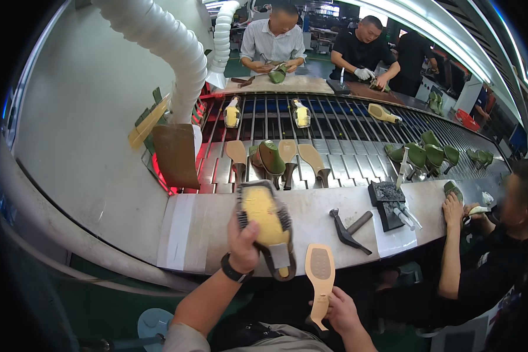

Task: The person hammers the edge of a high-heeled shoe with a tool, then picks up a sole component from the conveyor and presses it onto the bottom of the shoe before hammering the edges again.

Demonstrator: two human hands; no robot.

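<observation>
My left hand (pixel 243 246) grips a lasted shoe (pixel 263 214) by its side and holds it up over the front edge of the bench. The shoe's yellow underside faces me, ringed by a dark gathered edge, with a grey patch toward the heel. Lower and to the right, my right hand (pixel 342 312) is closed on the narrow end of a tan shoe sole (pixel 320 267). The sole stands nearly upright, with its wide toe end at the top, apart from the shoe. Beyond the bench, several heeled tan soles (pixel 236 151) stand around a green shoe (pixel 270 157) on the conveyor.
A hammer (pixel 346 233) lies on the pale bench (pixel 211 226) beside a black tray (pixel 387 202) holding brushes. The roller conveyor (pixel 264 114) carries more yellow-bottomed shoes and green shoes (pixel 431 154). A co-worker's hands (pixel 452 210) work at right; others work across the conveyor. A white duct (pixel 158 35) hangs upper left.
</observation>
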